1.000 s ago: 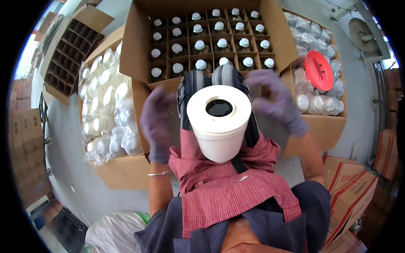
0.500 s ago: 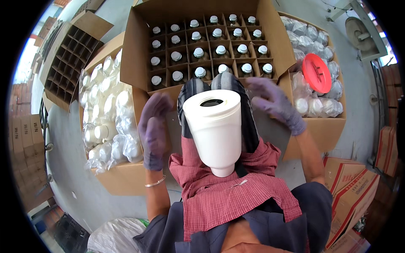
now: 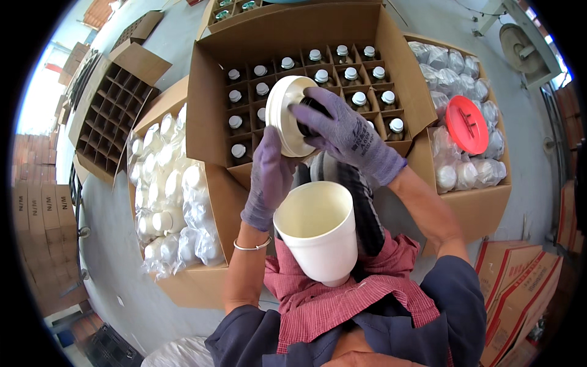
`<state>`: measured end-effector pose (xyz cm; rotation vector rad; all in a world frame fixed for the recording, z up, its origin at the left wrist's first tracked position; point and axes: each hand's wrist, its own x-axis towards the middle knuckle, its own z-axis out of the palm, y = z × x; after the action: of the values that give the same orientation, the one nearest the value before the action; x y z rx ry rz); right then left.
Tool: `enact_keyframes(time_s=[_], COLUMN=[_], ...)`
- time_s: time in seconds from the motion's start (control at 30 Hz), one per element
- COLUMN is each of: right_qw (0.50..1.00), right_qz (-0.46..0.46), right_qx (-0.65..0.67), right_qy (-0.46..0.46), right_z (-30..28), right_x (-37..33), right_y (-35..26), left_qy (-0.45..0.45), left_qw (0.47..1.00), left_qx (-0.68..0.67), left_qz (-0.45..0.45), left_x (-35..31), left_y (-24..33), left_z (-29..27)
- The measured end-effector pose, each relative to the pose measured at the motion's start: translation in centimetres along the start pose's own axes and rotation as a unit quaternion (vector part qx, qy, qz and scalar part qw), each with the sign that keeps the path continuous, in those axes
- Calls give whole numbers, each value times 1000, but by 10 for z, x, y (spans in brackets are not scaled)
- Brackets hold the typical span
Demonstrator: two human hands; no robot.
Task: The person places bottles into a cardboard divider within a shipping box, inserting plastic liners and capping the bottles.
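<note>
While the white tub (image 3: 318,251) sits open-topped on the lap (image 3: 333,306), the white lid (image 3: 282,116) is off it, tilted on edge just beyond. Left hand (image 3: 269,180) clasps the lid's lower-left rim, grip partly hidden. Right hand (image 3: 351,131) has fingers curled onto the dark centre piece (image 3: 318,105). Off right: red dish (image 3: 467,125) atop bagged items (image 3: 489,172) in a box (image 3: 471,205). Farther: divided carton (image 3: 293,35), white-capped bottles (image 3: 359,100) in its cells.

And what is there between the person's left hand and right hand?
The white round lid. In the head view, the left hand is at its lower rim, and the right hand covers part of its middle.
</note>
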<state>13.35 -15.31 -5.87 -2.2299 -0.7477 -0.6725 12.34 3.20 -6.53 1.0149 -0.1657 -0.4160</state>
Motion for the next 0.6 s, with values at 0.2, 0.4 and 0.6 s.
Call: enact_keyframes(time_s=[0.2, 0.4, 0.6], right_qw=[824, 799, 924], right_qz=[241, 507, 377], right_qx=[504, 207, -33], right_qy=[-89, -248, -54], right_z=[42, 84, 104], right_x=[-35, -8, -61], right_y=[81, 169, 217], left_qy=[-130, -12, -34], left_qw=[676, 653, 693], left_qx=[642, 724, 694], left_qz=[337, 220, 195], left_x=[37, 56, 61], left_y=[-12, -39, -46], left_z=[-9, -25, -25])
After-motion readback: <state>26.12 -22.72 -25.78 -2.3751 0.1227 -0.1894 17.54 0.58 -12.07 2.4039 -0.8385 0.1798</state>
